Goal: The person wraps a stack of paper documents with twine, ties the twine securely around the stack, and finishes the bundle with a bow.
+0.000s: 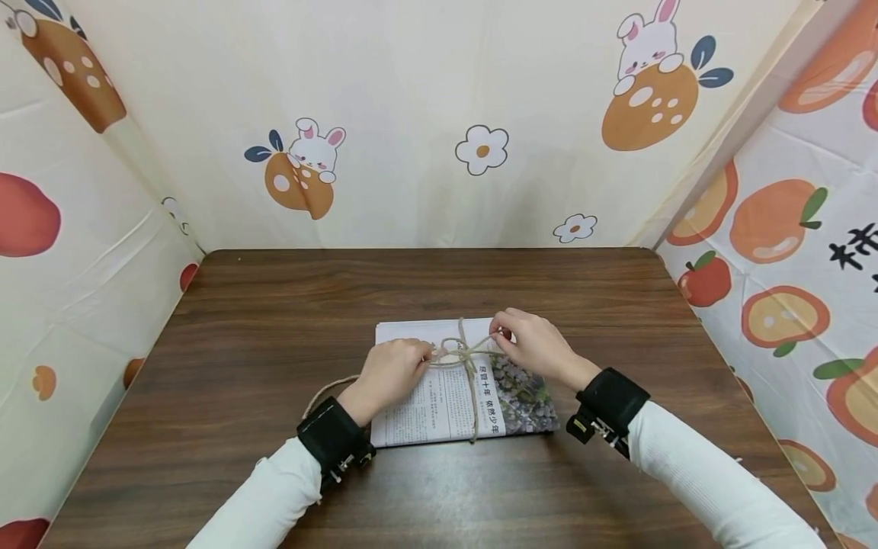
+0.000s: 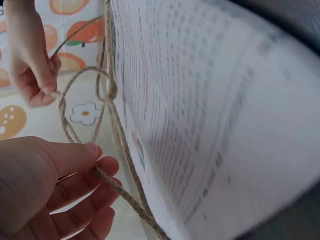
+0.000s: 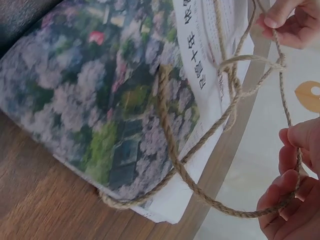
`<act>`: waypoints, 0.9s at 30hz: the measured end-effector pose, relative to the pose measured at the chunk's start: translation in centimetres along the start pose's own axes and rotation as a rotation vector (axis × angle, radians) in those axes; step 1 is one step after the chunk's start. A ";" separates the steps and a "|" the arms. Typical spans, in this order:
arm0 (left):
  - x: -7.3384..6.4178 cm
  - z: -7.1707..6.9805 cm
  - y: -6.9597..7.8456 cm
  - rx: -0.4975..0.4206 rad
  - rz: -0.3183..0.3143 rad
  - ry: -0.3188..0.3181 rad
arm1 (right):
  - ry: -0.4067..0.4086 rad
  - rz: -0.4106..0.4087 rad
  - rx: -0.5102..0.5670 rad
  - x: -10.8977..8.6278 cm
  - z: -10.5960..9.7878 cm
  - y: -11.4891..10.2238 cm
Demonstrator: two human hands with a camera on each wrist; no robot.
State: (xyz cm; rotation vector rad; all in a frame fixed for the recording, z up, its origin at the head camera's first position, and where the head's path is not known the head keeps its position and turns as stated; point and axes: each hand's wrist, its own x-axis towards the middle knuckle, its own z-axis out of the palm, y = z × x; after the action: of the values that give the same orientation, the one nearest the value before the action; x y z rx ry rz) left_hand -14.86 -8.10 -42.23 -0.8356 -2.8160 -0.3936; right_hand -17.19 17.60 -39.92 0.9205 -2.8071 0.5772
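A flat rectangular parcel (image 1: 425, 415) wrapped in newspaper lies on the table, printed text on its left part and a photo of lilac blossoms (image 3: 85, 90) on its right. Brown twine (image 1: 474, 400) runs across it both ways and meets in a loose loop near the top middle. My left hand (image 1: 392, 372) pinches one strand of the twine (image 2: 131, 200) between thumb and forefinger, left of the crossing. To its right, my right hand (image 1: 538, 345) pinches another strand, which hangs in a wide curve (image 3: 245, 214) in the right wrist view.
The brown wooden table (image 1: 274, 305) extends around the parcel. A loose twine end (image 1: 322, 393) trails past the left wrist. Patterned cloth walls (image 1: 411, 99) stand behind the table and on both sides. Each wrist wears a black camera band (image 1: 612, 400).
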 end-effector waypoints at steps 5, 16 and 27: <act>-0.3 -0.5 -1.0 0.007 -0.025 -0.015 | 0.022 0.057 -0.009 -0.2 -0.2 0.9; -1.4 -1.4 -2.6 0.015 -0.097 -0.052 | 0.021 0.178 -0.005 -0.9 -0.5 2.9; -2.0 -1.4 -3.6 0.025 -0.117 -0.059 | 0.051 0.201 -0.037 -1.5 -0.9 4.6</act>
State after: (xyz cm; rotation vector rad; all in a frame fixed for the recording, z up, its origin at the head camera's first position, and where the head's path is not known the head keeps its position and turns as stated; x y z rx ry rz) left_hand -15.08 -12.46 -42.13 -0.6910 -2.9270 -0.3547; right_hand -18.71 22.11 -40.92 0.6124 -2.8722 0.5623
